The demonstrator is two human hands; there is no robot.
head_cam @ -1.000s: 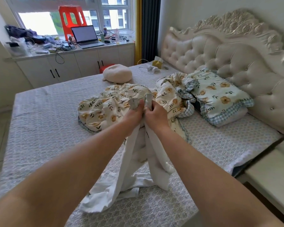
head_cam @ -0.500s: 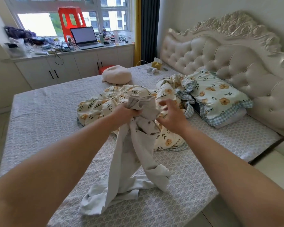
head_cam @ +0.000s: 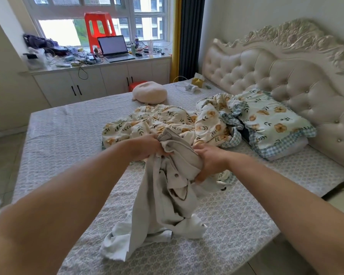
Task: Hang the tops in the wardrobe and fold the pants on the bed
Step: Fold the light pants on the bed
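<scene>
Both hands are raised over the bed (head_cam: 68, 135), close together but not touching, and each is clamped on the pale grey pants (head_cam: 163, 203). The left hand (head_cam: 149, 148) grips a bunched fold of the upper edge, fingers curled round the cloth. The right hand (head_cam: 212, 162), just beside it and a little lower, holds the same band of fabric, with its thumb on top and its fingers wrapped under. Between the two hands the cloth stretches in a short, crumpled span. A small round button (head_cam: 176, 175) shows just below it.

Under the hands the pants hang down in loose folds, and their lower ends lie heaped on the patterned sheet on the side of the hands nearer the person.

Just beyond the hands a rumpled floral quilt (head_cam: 159, 118) spreads over the bed. Beyond the right hand and further to its right, a floral pillow (head_cam: 272, 120) with a checked border lies against the tufted headboard (head_cam: 266, 74). Well beyond the left hand a round cream cushion (head_cam: 149, 92) sits on the far part of the bed. Past it, a counter (head_cam: 115, 63) under the window carries an open laptop (head_cam: 113, 47), a red stool (head_cam: 99, 26) and a tangle of cables.
</scene>
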